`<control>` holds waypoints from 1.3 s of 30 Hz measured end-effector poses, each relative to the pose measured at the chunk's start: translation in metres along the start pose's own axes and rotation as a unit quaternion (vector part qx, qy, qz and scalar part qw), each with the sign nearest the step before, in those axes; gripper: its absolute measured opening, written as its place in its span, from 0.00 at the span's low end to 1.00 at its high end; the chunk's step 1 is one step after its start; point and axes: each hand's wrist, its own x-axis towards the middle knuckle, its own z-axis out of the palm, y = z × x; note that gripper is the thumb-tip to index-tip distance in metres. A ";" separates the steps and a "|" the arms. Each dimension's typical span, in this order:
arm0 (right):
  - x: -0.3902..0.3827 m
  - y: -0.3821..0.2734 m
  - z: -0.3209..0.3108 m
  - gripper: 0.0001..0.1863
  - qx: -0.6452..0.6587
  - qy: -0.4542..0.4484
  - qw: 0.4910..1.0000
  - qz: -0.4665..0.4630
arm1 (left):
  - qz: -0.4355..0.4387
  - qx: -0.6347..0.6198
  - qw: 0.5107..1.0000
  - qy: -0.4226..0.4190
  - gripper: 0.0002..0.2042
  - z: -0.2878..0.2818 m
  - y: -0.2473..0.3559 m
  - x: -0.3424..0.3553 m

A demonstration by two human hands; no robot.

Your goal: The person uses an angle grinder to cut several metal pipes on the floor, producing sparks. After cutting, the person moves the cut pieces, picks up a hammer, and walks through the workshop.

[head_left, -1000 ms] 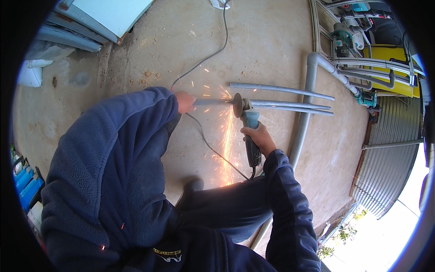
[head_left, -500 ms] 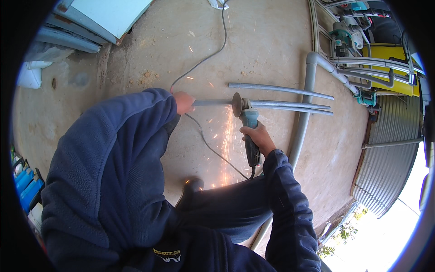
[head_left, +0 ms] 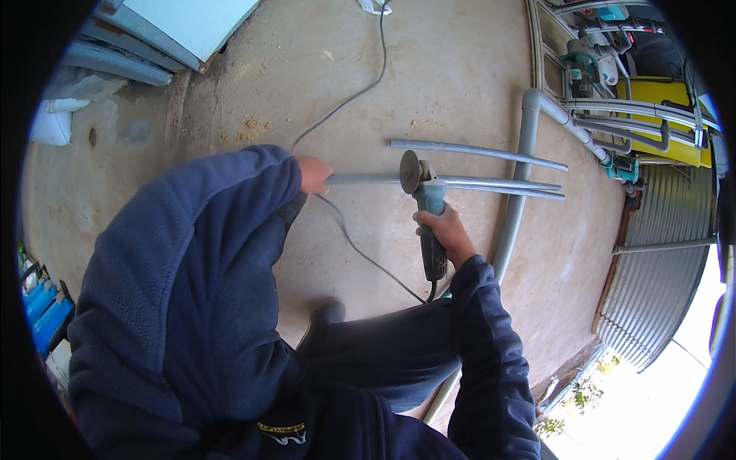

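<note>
Center of my feed: teal-and-black angle grinder (head_left: 431, 201), disc (head_left: 410, 171) at its 11 o'clock end, overlapping a gray metal tube (head_left: 364, 179); contact unclear, no sparks. Right hand (head_left: 447, 230) is wrapped round the grinder body, at 5 o'clock from the disc. Left hand (head_left: 314, 175), at 9, has fingers closed on the tube's near end; fingertips not fully visible.

Handling, my guess: grinder hefty, rigid, head-heavy; hold the dark body, off the disc. Tube stiff, lightish, smooth, could roll; grip well back from the disc. Cut edges likely sharp.

Edges: loose tube (head_left: 475, 152) near at 1, large gray pipe (head_left: 506, 238) running under the tubes at 3–4, cable (head_left: 360, 247) at 7, shoe (head_left: 327, 313) beyond. Roomiest side I see: concrete floor (head_left: 452, 69) toward 12.
</note>
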 end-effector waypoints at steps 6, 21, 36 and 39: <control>0.000 0.006 0.001 0.27 -0.011 0.001 1.000 0.001 | 0.005 0.008 1.000 -0.014 0.25 -0.001 0.002 -0.002; 0.003 0.017 0.001 0.26 0.002 -0.008 1.000 0.009 | -0.027 -0.018 0.999 -0.036 0.29 -0.028 -0.008 0.001; 0.003 0.018 0.003 0.25 -0.012 -0.009 1.000 0.021 | -0.003 -0.075 0.995 -0.060 0.24 -0.031 -0.012 0.004; 0.002 0.017 0.003 0.25 -0.011 -0.009 1.000 0.022 | -0.001 -0.069 0.996 -0.065 0.24 -0.032 -0.012 0.004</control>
